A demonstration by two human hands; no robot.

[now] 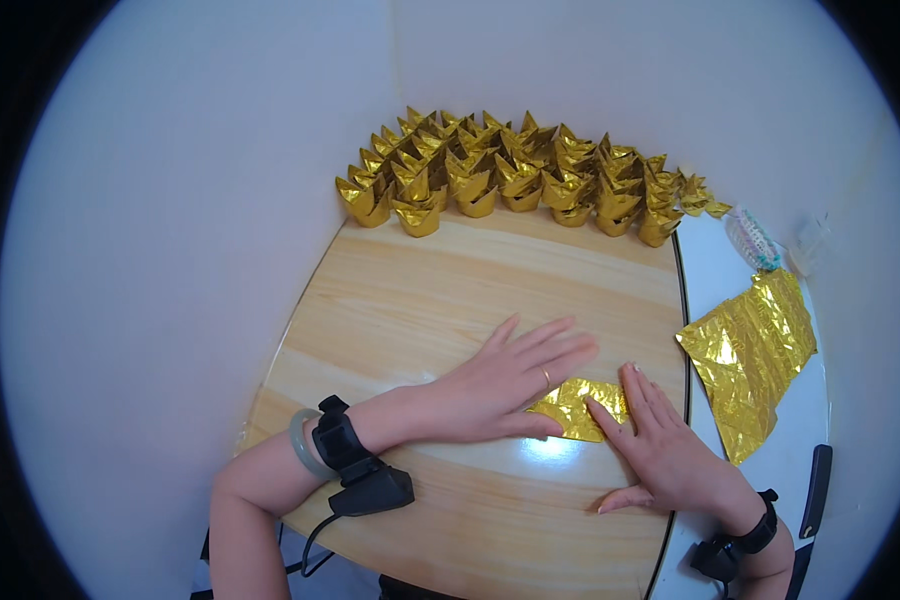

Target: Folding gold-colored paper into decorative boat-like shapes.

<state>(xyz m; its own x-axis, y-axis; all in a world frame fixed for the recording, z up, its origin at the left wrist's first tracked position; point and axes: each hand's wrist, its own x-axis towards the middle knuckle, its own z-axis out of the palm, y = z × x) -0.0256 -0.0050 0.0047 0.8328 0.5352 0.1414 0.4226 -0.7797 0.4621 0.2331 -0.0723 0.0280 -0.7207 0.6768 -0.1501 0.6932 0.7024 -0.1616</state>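
A folded strip of shiny gold foil paper (pixel 576 408) lies flat on the wooden table, between my two hands. My left hand (pixel 510 385) is stretched out over its left end, fingers apart and slightly blurred at the tips, with a ring on one finger. The thumb rests by the strip's lower left edge. My right hand (pixel 662 440) lies on the strip's right end, fingers extended and thumb spread away below. Part of the strip is hidden beneath both hands.
Rows of folded gold paper ingots (pixel 520 180) stand along the table's far edge by the walls. On the white surface at right lie a stack of gold foil sheets (pixel 755 350), a clear plastic item (pixel 752 240) and a dark strip-shaped object (pixel 817 492). The wooden table (pixel 400 300) has a dark right edge.
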